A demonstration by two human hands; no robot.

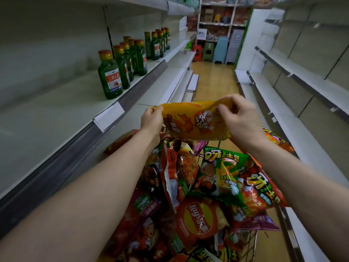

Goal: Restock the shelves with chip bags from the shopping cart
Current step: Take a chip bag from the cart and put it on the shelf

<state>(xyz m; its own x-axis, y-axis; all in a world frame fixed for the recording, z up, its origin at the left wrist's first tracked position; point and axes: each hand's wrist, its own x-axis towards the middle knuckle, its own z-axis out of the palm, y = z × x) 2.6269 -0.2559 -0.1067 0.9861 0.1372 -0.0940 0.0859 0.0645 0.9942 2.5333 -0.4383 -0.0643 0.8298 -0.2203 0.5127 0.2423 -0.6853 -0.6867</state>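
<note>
Yellow chip bag held flat over the far end of the shopping cart, above the heap of other bags; left grip clasping its left edge, right grip pinching its top right corner. Pick-up step seemingly done, placing not yet begun. Next, likely: carry left to the left shelf near the green bottles, stand upright, then let go.

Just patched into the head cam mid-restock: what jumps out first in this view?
The yellow chip bag held up mid-frame draws the eye first, with the left hand gripping its left end and the right hand pinching its right edge. Just below it, a bright heap of chip bags fills the shopping cart. A row of green bottles stands on the left shelf.
</note>
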